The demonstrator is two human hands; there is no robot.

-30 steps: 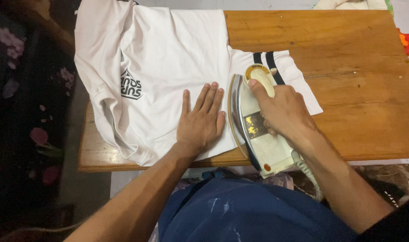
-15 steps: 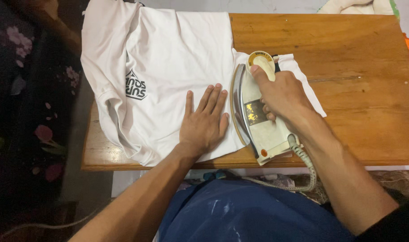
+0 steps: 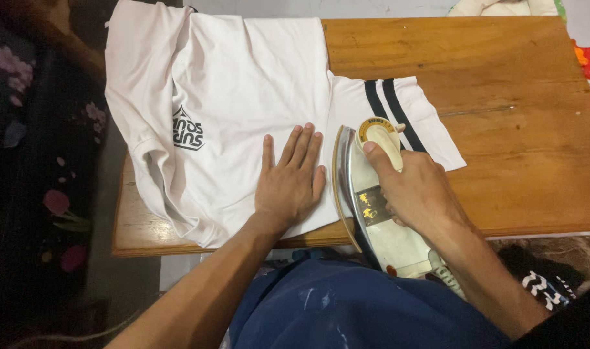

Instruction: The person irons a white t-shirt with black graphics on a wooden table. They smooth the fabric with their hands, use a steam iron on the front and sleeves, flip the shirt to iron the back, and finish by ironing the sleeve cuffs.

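Nearest the camera, dark blue cloth (image 3: 366, 307) covered the person's lap, just under the near edge of a wooden table (image 3: 514, 129). The right hand (image 3: 414, 187) was clenched around the handle of a cream electric iron (image 3: 372, 194), thumb stretched toward its round dial; the iron's heel hung past the table's near edge while its tip rested on the sleeve of a white T-shirt (image 3: 243, 103). Just left of the iron, the left hand (image 3: 289, 181) lay flat on the shirt, fingers released and spread, gripping nothing. The shirt covered the table's left half, a black logo near its left side and two black stripes on the sleeve. Bare varnished wood stretched to the right. Beyond the left edge lay dark floral fabric (image 3: 30, 129); bright coloured cloth (image 3: 589, 64) showed at far right.
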